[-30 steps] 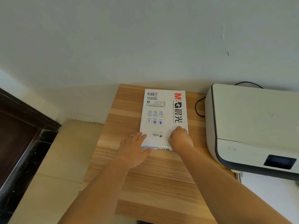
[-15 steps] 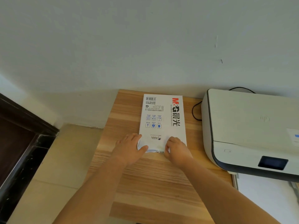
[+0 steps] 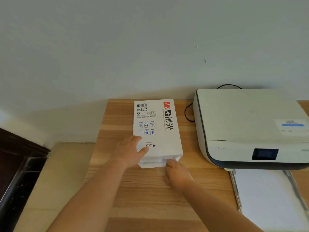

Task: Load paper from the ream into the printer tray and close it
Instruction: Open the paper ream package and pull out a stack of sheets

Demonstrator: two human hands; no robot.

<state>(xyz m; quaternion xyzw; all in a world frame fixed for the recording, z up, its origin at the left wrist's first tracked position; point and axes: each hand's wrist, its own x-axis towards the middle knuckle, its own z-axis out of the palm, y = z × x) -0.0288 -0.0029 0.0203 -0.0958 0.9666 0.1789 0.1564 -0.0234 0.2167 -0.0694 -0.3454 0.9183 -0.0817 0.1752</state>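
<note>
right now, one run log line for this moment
phase: opening ream; left hand: rests on ream; right hand: pinches its near-end flap; printer tray: pulled out

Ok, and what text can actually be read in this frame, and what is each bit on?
"M&G 晨光": red and black, on the white paper ream, right side.
"APYVQ 959": same ream, beneath its barcode.
"ASIA": same ream, by the thumb of the left hand.
Ream's small print: too small.
Lid logo and blue-barred sticker on the white printer: blurred.
</note>
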